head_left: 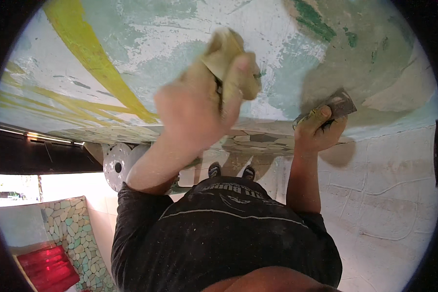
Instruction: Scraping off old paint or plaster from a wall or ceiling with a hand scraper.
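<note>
A painted wall (160,73) with patchy white, pale green and yellow areas rises in front of me. My left hand (194,109), smeared by motion, is closed around a folded tan sheet (227,51) held up at the wall. Whether the sheet is cloth or sandpaper is hard to tell. Farther right and lower, my right hand (321,130) grips a small grey rectangular scraper (343,103), its thumb on the near side. The scraper is close to the wall; whether it touches cannot be made out. Yellowish smears mark the right thumb.
A strip of stone mosaic (258,138) runs along the wall's lower part. At left stands a round grey object (116,168) with holes, near my left forearm. A red panel (48,270) and pebble-patterned surface (73,228) lie lower left. White wall (384,190) is at right.
</note>
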The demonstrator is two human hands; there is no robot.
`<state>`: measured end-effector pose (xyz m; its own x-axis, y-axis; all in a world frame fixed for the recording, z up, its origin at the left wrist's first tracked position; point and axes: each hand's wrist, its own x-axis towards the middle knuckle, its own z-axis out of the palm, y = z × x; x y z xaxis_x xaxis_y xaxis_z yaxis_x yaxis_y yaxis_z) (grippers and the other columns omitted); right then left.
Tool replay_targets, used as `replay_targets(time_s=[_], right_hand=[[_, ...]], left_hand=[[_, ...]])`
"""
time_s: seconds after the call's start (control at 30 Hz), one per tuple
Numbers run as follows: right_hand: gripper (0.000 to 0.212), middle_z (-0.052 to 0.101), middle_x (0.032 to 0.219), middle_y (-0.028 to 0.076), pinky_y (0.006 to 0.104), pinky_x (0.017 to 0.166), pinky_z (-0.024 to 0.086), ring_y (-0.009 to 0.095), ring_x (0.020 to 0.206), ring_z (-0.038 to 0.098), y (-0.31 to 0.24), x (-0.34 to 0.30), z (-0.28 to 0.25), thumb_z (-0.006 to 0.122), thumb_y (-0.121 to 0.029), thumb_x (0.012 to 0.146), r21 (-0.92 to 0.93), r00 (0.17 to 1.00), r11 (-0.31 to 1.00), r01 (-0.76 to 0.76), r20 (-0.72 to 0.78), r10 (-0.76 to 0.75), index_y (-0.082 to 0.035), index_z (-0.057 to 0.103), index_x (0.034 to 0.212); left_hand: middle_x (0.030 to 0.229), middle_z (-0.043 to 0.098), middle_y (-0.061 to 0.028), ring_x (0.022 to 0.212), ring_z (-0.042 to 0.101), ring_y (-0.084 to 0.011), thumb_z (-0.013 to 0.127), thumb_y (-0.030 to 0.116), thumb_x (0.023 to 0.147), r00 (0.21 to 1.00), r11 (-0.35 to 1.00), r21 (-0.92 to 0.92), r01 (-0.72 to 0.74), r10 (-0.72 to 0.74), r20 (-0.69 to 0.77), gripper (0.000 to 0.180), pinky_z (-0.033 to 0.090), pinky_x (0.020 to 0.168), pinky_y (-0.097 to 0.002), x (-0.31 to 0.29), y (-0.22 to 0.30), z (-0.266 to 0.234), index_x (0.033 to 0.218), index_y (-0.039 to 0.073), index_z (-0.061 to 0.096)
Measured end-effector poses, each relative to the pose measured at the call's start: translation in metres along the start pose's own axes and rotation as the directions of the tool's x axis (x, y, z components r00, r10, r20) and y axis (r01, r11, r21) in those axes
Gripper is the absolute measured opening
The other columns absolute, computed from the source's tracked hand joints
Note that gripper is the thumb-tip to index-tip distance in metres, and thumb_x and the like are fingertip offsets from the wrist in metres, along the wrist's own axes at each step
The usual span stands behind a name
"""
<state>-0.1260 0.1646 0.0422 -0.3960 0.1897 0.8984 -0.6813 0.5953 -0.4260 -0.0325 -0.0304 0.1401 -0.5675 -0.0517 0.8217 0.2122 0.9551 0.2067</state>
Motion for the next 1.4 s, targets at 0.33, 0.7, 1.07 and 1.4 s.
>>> replay_targets(time_s=[0.33, 0.7, 1.07, 1.4], right_hand=[[0.034, 0.059, 0.091, 0.014, 0.0314, 0.068, 0.047, 0.022, 0.076, 0.058, -0.007, 0.004, 0.003, 0.052, -0.030, 0.099, 0.115, 1.000, 0.993, 0.006, 0.003, -0.007, 0.004, 0.057, 0.103], [0.035, 0.060, 0.090, 0.015, 0.0333, 0.067, 0.047, 0.024, 0.075, 0.058, -0.004, 0.005, 0.004, 0.053, -0.029, 0.099, 0.060, 0.997, 0.995, 0.081, -0.017, -0.080, 0.005, 0.057, 0.104], [0.033, 0.058, 0.085, 0.013, 0.0305, 0.062, 0.044, 0.021, 0.071, 0.056, -0.005, 0.006, 0.004, 0.053, -0.029, 0.098, 0.079, 1.000, 0.997, 0.019, -0.013, -0.018, 0.003, 0.057, 0.098], [0.032, 0.059, 0.085, 0.011, 0.0307, 0.062, 0.046, 0.019, 0.069, 0.056, 0.001, -0.001, 0.002, 0.053, -0.029, 0.099, 0.036, 0.999, 0.999, 0.007, -0.043, -0.005, 0.003, 0.057, 0.099]], left_hand=[[0.067, 0.063, -0.0125, 0.044, 0.058, -0.0261, 0.059, 0.040, 0.091, 0.972, 0.991, 0.128, 0.042, -0.070, 0.223, 0.041, 0.046, 0.039, -0.0382, -0.062, -0.003, 0.037, 0.096, 0.000, 0.065], [0.059, 0.058, -0.0125, 0.041, 0.056, -0.0291, 0.061, 0.040, 0.090, 0.969, 0.989, 0.111, 0.098, -0.120, 0.214, 0.039, 0.044, 0.037, -0.0396, -0.084, 0.004, 0.050, 0.093, 0.001, 0.064], [0.057, 0.057, -0.0090, 0.039, 0.053, -0.0232, 0.065, 0.033, 0.087, 0.985, 0.982, 0.180, -0.051, 0.021, 0.169, 0.028, 0.042, 0.035, -0.0339, -0.060, 0.002, 0.034, 0.084, 0.005, 0.061], [0.058, 0.055, -0.0065, 0.044, 0.056, -0.0214, 0.063, 0.038, 0.087, 0.989, 0.987, 0.107, -0.116, 0.104, 0.106, 0.029, 0.044, 0.037, -0.0345, 0.004, 0.009, 0.004, 0.080, 0.010, 0.058]])
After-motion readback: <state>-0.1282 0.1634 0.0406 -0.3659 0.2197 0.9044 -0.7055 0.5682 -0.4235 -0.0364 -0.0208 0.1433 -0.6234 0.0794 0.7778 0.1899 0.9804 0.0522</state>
